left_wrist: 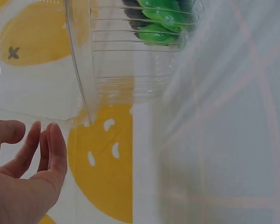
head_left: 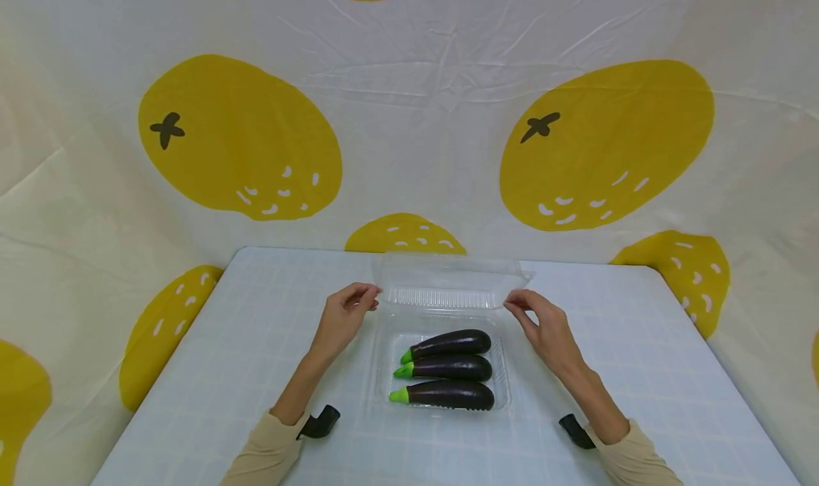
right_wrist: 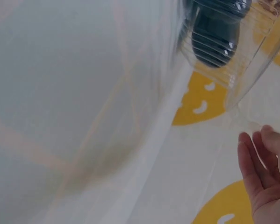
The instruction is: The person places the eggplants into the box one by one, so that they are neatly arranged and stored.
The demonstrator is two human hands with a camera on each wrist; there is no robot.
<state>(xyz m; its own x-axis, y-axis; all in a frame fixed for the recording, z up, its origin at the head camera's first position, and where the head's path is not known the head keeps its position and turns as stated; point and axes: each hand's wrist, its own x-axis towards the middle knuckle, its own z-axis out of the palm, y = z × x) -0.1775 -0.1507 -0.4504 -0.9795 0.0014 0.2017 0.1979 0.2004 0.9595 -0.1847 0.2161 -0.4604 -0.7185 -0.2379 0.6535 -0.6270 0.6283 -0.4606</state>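
Observation:
A clear plastic clamshell container (head_left: pixel 376 372) stands on the table, its hinged lid (head_left: pixel 441 298) raised at the far side. Three dark purple eggplants (head_left: pixel 451 367) with green stem ends lie side by side inside the base, stems to the left. My left hand (head_left: pixel 348 314) pinches the lid's left edge with curled fingertips; in the left wrist view the left hand (left_wrist: pixel 32 172) is at the lid's corner. At the opposite corner, my right hand (head_left: pixel 547 327) pinches the lid between thumb and fingers. The right wrist view shows the right hand (right_wrist: pixel 266 172) beside the clear plastic.
A pale checked cloth covers the table (head_left: pixel 256 315). Behind it hangs a white curtain (head_left: pixel 416 116) printed with large yellow fruit. A black wrist device (head_left: pixel 322 422) sits by the left cuff, another black device (head_left: pixel 576 431) by the right cuff.

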